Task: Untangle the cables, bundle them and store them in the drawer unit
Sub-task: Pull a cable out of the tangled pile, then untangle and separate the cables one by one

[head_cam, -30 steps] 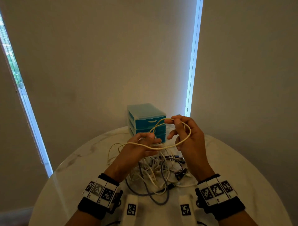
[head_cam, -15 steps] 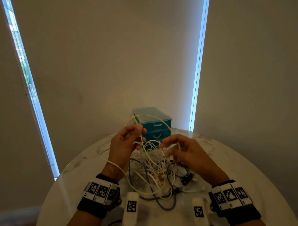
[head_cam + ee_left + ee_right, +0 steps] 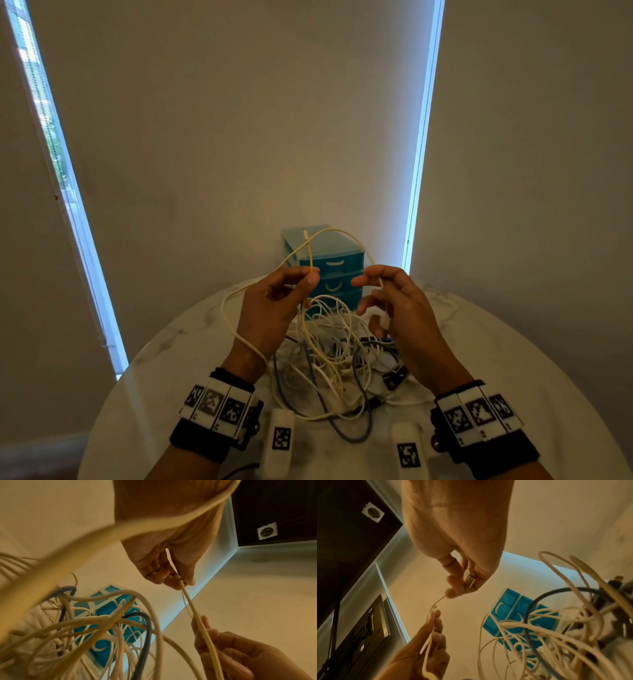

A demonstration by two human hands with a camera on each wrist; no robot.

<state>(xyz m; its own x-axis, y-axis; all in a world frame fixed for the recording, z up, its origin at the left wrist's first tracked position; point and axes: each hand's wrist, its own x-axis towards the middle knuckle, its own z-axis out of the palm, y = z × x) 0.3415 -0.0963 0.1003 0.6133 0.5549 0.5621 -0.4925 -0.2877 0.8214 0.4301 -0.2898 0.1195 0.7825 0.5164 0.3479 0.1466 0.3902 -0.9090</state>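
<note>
Thin cream cable [image 3: 310, 253] arcs above tangled white-and-grey cables [image 3: 329, 370].

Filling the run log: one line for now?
left hand: pinches yellow cable | right hand: pinches same cable | tangle: on table | drawers: shut

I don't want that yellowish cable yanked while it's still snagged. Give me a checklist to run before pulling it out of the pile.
1. Left hand pinches the yellowish cable: ok.
2. Right hand pinches the same cable: ok.
3. Cable free of the cable pile: not ok, it runs down into the tangle.
4. Cable's loose end in sight: ok, above the left hand.
5. Drawer unit open for storing: not ok, the visible drawers look shut.
6. Knots inside the pile: cannot tell.
</note>
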